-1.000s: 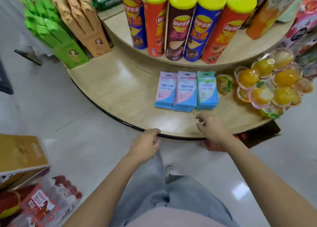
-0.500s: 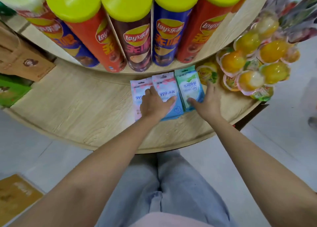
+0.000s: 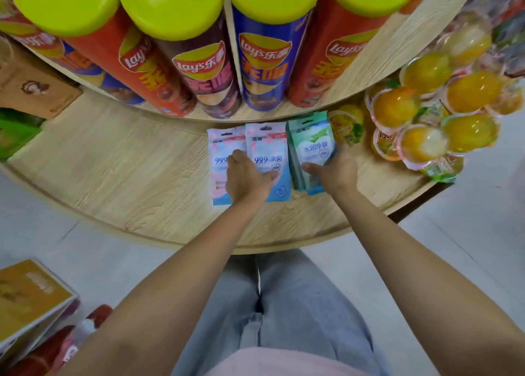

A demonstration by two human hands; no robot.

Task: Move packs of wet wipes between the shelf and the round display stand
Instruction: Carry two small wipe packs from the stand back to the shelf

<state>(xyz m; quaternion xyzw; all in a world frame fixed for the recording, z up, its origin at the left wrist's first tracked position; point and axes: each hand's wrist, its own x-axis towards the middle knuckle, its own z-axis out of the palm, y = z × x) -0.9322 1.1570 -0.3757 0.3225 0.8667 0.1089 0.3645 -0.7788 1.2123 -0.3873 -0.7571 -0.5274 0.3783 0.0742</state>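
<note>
Three stacks of wet wipes lie side by side on the lower tier of the round wooden display stand. My left hand lies over the seam between the left pink pack and the middle pink and blue pack. Its thumb presses the front of the middle pack and its fingers curl at that pack's left edge. My right hand grips the green pack, thumb on its front and fingers behind its right side. The green pack is tilted up off the wood.
Tall Lay's crisp tubes with yellow lids stand on the upper tier just above the packs. Orange jelly cups are piled to the right of the green pack. Brown and green boxes stand at the left. Boxes sit on the floor.
I have leaned in closer to the stand. Both hands went from its front rim onto the packs. The right hand has closed on the green pack and tilted it up.
</note>
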